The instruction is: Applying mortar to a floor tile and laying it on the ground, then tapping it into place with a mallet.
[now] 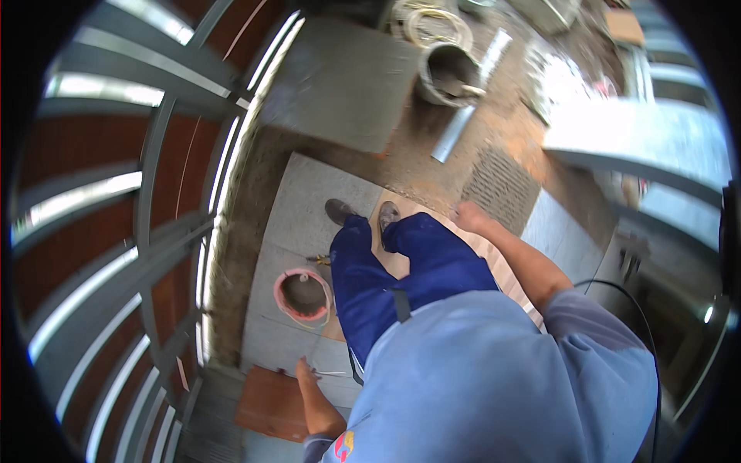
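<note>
My left hand (306,370) hangs low beside my leg, fingers somewhat apart, with nothing visible in them. Below it lies a reddish-brown board (270,403), and a thin white strip shows just beside the fingers. On my other side, my right hand (469,217) hangs with its fingers curled in; no object shows in it. The nearest thing to it is a patch of ridged grey mortar (502,189) on the floor. A pink-rimmed bucket (281,304) with grey material inside stands left of my legs, close to a small yellow-handled tool (318,259).
Ahead lies a large grey slab (340,81). Right of it stand a mortar-smeared bucket (424,86) and a long metal straightedge (454,136). A coiled pale hose (432,23) lies beyond. Grey metal railing (154,147) runs along the left. Light grey tiles (297,193) lie under my feet.
</note>
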{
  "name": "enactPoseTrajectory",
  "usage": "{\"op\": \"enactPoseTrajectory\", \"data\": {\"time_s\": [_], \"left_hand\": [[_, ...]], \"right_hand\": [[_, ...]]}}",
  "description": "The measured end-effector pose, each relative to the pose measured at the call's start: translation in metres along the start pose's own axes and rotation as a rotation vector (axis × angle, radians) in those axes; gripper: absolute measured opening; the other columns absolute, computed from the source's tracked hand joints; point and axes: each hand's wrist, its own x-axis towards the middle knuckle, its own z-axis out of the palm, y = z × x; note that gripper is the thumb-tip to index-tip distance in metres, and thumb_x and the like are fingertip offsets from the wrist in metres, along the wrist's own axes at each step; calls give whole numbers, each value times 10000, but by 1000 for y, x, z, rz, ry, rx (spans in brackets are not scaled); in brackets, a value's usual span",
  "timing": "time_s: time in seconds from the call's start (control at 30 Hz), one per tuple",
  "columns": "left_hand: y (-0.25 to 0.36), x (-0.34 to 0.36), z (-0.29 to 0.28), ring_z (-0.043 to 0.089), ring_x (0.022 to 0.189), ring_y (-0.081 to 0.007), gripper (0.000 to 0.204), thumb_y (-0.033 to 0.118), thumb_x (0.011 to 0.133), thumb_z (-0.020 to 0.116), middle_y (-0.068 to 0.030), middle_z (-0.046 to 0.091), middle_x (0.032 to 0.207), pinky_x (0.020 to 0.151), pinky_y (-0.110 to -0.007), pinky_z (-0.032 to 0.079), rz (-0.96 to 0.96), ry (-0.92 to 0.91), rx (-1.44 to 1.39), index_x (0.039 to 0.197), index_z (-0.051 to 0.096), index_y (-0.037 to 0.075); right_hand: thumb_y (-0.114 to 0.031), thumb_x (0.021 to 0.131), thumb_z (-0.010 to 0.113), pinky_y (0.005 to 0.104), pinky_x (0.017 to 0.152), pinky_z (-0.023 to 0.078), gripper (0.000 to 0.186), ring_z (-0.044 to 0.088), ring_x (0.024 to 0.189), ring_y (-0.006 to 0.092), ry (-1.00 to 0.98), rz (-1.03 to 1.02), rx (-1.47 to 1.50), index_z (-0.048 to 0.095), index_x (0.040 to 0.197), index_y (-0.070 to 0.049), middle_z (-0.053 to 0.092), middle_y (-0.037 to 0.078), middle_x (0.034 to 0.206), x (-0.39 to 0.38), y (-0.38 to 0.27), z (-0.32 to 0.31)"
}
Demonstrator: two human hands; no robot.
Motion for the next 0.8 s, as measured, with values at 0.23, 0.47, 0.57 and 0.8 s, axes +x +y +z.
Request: {"op": "enactPoseTrajectory", "data": {"time_s": [0.23, 0.47, 0.57, 0.8], "left_hand": [[55, -176, 21, 367, 1459, -431, 721, 455, 1004, 549, -189, 305, 1647, 1111, -787, 209, 262, -83, 248, 1588, 320, 97], [187, -224, 41, 539, 1230, -331, 552, 421, 978, 630, -135, 554, 1383, 1032, -734, 334, 598, -77, 388, 1403, 567, 74], [232, -251, 51, 597, 1123, -285, 499, 407, 980, 621, -122, 589, 1322, 907, -620, 458, 728, -58, 654, 1312, 603, 36], [359, -181, 0, 635, 786, -227, 370, 346, 946, 661, -115, 665, 923, 676, -403, 488, 914, -170, 723, 1058, 649, -7]], "right_hand": [[-267, 887, 614, 521, 890, 538, 291, 664, 1001, 469, 209, 214, 384, 739, 986, -24, 696, 291, 1014, -118, 161, 52], [-253, 908, 650, 413, 676, 594, 301, 733, 723, 315, 34, 578, 747, 729, 900, 38, 713, 256, 856, -192, 165, 90], [-205, 907, 690, 395, 554, 578, 266, 710, 626, 265, 118, 733, 994, 714, 902, 61, 706, 213, 825, -206, 128, 104], [-164, 888, 714, 392, 558, 592, 247, 692, 633, 279, 225, 893, 1320, 704, 976, 66, 709, 174, 839, -172, -5, 83]]}}
